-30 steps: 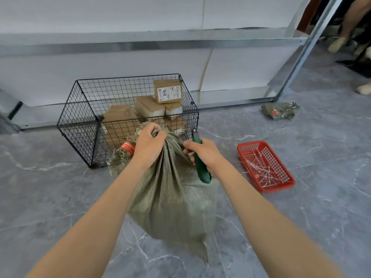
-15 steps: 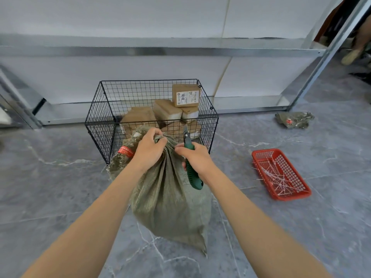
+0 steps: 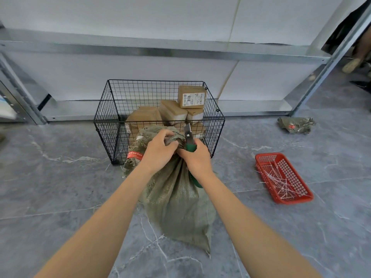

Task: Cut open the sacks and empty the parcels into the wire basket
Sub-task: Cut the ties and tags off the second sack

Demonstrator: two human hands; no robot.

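Left hand (image 3: 160,150) grips the bunched neck of the green woven sack (image 3: 176,203), which stands on the floor, touching the near side of the black wire basket (image 3: 106,121). Right hand (image 3: 196,158) is curled round the green-handled utility knife (image 3: 189,135), blade up beside the neck. Best to keep the fabric taut and cut away from the left fingers. White label (image 3: 192,100) on the top brown cardboard parcel (image 3: 189,89): barcode, print unreadable. Sack's red band (image 3: 134,156): characters illegible.
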